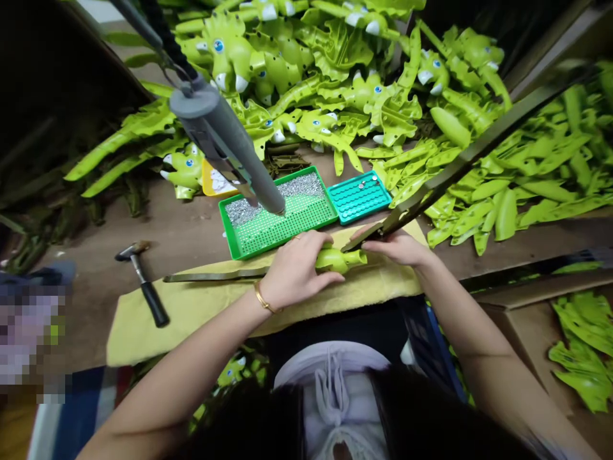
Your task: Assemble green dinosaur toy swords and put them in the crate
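Observation:
My left hand is closed around a lime-green toy body part just above the yellow cloth. A thin dark olive strip lies to the left of this hand, its right end hidden behind the fingers. My right hand grips a long dark olive piece, which slants far up to the right and blurs at its outer end. The near tip of that piece meets or overlaps the green part; whether it sits inside cannot be told. The right fingers are partly hidden beneath it.
A grey electric screwdriver hangs over a green tray of small screws. Beside it lies a teal tray with a few metal bits. At left rests a hammer. Lime-green dinosaur shells and narrow parts pile up behind.

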Tool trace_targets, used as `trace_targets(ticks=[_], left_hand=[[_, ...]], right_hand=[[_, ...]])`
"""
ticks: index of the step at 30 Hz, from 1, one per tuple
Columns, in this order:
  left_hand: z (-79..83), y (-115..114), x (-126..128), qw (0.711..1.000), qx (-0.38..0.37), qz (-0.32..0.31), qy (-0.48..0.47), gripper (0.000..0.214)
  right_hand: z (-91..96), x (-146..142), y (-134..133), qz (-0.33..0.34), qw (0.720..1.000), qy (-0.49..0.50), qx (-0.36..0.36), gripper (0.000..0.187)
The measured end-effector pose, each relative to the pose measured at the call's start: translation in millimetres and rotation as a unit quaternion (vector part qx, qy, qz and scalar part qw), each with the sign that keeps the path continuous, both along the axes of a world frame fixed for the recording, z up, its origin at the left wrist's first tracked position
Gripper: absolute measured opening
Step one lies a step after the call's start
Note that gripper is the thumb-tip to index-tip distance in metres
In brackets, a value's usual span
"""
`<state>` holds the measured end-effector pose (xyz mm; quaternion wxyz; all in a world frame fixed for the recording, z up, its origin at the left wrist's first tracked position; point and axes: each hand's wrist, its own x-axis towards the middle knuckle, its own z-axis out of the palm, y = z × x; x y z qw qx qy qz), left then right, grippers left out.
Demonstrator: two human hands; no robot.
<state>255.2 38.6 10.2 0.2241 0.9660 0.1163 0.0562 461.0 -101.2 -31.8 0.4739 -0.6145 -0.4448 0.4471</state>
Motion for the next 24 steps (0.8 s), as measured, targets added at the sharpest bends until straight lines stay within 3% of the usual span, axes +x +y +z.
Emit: trace_targets(ticks=[4, 9, 12, 14, 15, 17, 19, 20, 22, 24], left_hand=[[0.2, 1.3, 2.9, 1.000, -0.011, 0.005, 0.004, 0.056], [-0.9, 1.1, 6.6, 1.000, -0.021, -0.001, 0.016, 0.055], [3.9, 0.8, 9.8, 0.999, -0.022, 0.026, 0.042, 0.059], [11.7, 2.4, 12.3, 0.997, 0.017, 0.024, 0.069, 0.060], [16.5, 4.2, 13.5, 0.995, 0.040, 0.008, 0.087, 0.057], [25.7, 10.5, 15.8, 0.989, 0.048, -0.046, 0.135, 0.050], [31.8, 18.8, 18.2, 0.981, 0.002, -0.083, 0.178, 0.046], [33.2, 22.8, 19.7, 0.978, -0.025, -0.086, 0.191, 0.046], [33.4, 28.7, 23.1, 0.977, -0.050, -0.067, 0.197, 0.049], [31.7, 30.9, 26.4, 0.977, -0.055, -0.053, 0.198, 0.049]], right_hand=[[-3.7, -2.8, -7.9, -0.030, 0.999, -0.031, -0.013, 0.037], [-12.4, -4.0, -8.6, -0.055, 0.996, 0.049, -0.049, 0.044], [-17.4, -20.6, -5.0, -0.060, 0.995, 0.064, -0.044, 0.055], [-16.3, -34.3, -5.2, -0.088, 0.994, 0.063, -0.017, 0.059], [-13.6, -37.8, -6.0, -0.091, 0.995, 0.044, -0.007, 0.058], [-3.1, -30.2, -6.5, -0.029, 0.997, -0.066, -0.008, 0.052], [12.4, 2.3, -0.2, 0.046, 0.967, -0.246, -0.045, 0.046], [20.6, 27.2, 6.9, 0.064, 0.932, -0.350, -0.074, 0.044], [34.1, 85.9, 29.0, -0.029, 0.888, -0.443, -0.122, 0.042], [40.5, 142.5, 57.4, -0.128, 0.809, -0.539, -0.196, 0.046]])
